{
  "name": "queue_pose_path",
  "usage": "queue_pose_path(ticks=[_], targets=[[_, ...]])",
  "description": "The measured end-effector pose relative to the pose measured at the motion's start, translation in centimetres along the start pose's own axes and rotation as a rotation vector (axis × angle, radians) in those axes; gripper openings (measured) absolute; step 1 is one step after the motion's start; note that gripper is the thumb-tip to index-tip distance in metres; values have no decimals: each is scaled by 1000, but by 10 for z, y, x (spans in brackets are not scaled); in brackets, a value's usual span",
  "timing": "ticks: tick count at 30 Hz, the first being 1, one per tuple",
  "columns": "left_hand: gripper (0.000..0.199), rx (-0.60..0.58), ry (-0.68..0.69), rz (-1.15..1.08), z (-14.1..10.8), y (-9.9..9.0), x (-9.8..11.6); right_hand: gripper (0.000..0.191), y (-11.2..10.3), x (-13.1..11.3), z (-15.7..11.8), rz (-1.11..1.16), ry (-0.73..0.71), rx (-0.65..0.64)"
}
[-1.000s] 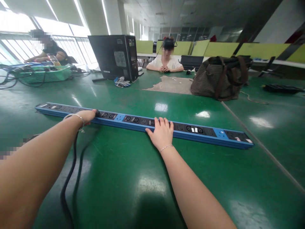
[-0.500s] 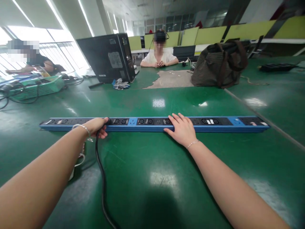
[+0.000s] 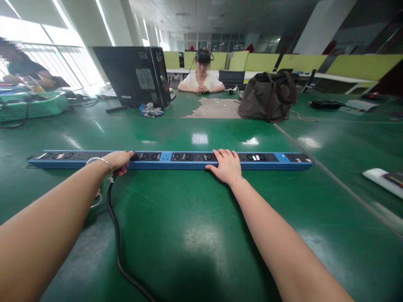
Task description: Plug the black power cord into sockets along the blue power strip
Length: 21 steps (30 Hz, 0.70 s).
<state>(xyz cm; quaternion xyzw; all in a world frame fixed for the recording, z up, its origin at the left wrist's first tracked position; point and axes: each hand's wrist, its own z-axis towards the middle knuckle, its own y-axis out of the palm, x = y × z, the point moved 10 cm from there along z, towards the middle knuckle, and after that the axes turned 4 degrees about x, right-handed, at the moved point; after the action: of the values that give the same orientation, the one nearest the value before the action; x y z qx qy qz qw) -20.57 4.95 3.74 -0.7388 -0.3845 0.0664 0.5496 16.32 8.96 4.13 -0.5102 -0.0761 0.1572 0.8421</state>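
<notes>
For the long blue power strip (image 3: 166, 165), expect a stiff, straight body, hard like metal, and likely rather heavy for being so long. Looks smooth and shiny along the side, so may slip a bit in the fingers and slide on the glossy green desk (image 3: 176, 209). Does not look easy to break, except maybe at the small sockets (image 3: 186, 157) on top. To lift, best take hold on both sides, out toward the two ends, so as not to tip; to keep still, best press down near the middle. Best take the black plug (image 3: 135, 155) by its hard part, not by the black cable (image 3: 117, 235), likely bendy and able to tug. Lies flat, sockets up, across the desk, about in line with the far edge and well apart from it; cannot see the near edge. With the left hand (image 3: 118, 160), pinches the plug at the strip, left of the middle; cannot tell the depth of the plug in the socket. With the right hand (image 3: 225, 165), grasps the strip right of the middle, fingers over the top, thumb along the near side. Has the strip right under that palm, touching, and sticking out well past both hands.
</notes>
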Motion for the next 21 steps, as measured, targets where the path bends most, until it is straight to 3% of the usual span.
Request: queue_pose_path(ticks=[7, 15, 21], targets=[[37, 26, -23, 5, 1, -3, -2, 70, 0, 0, 0, 19, -2, -27], [38, -2, -26, 30, -18, -3, -5, 68, -7, -5, -14, 18, 24, -35], [45, 73, 38, 149, -5, -6, -2, 64, -8, -5, -22, 40, 45, 38]])
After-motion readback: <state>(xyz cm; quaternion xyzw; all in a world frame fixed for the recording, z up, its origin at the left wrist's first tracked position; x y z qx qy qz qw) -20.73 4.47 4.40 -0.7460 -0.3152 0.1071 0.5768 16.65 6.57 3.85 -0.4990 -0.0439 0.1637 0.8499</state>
